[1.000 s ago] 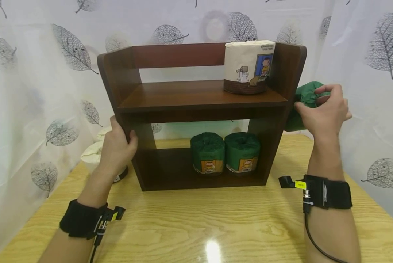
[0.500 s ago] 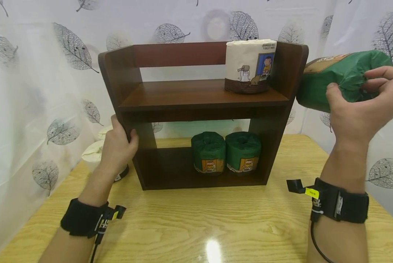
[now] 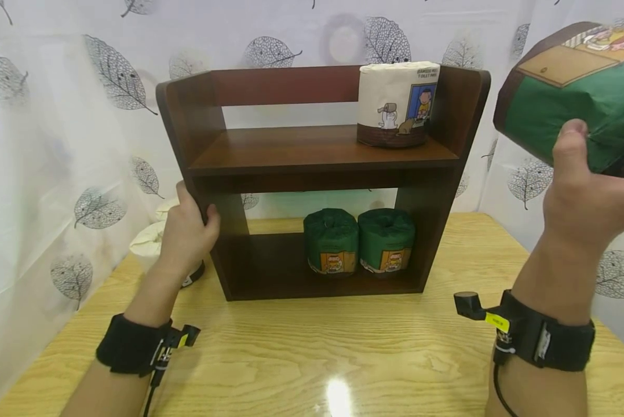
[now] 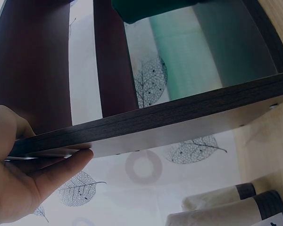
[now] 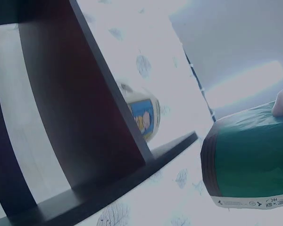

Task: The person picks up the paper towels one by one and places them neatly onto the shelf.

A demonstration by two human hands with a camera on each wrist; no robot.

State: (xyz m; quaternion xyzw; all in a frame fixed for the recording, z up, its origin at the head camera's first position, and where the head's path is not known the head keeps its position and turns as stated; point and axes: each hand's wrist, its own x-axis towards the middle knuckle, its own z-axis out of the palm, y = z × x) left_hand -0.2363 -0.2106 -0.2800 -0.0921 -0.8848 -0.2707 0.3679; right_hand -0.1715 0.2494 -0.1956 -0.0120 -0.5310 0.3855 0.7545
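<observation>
The held green roll (image 3: 577,92) and right hand (image 3: 593,200) have shifted rightward, both cropped.

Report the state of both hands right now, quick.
Left hand: closed on the left side panel of the brown shelf.
Right hand: holding a green-wrapped roll in the air.

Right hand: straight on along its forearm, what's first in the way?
Probably the leaf-print curtain; the green-wrapped toilet roll in the right hand leads. Nothing shows between, but depth is unclear.
</observation>
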